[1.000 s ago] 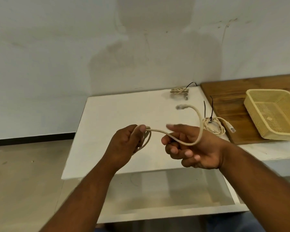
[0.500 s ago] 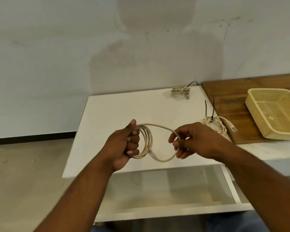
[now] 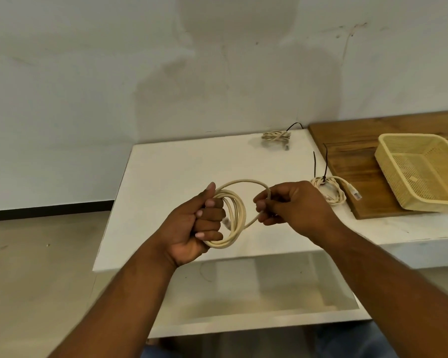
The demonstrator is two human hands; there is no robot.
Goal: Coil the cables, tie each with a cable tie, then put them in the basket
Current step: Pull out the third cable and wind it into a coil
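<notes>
White table [image 3: 176, 166] stands against a pale, stained wall. Above its near edge the left hand [image 3: 192, 229] is fisted round a cream coiled cable [image 3: 237, 215], thumb on top and fingers wrapped through the loops. The right hand [image 3: 298, 206] pinches the loose outer loop of that cable between thumb and fingertips, just beside the coil. Behind the right hand lies a second cream coil [image 3: 330, 188] with a black cable tie [image 3: 325, 161] sticking up, at the edge of a brown wooden board [image 3: 347, 140]. A yellow plastic mesh basket [image 3: 388, 164] sits on the board. A third cream coil [image 3: 276, 136] lies at the table's far edge.
</notes>
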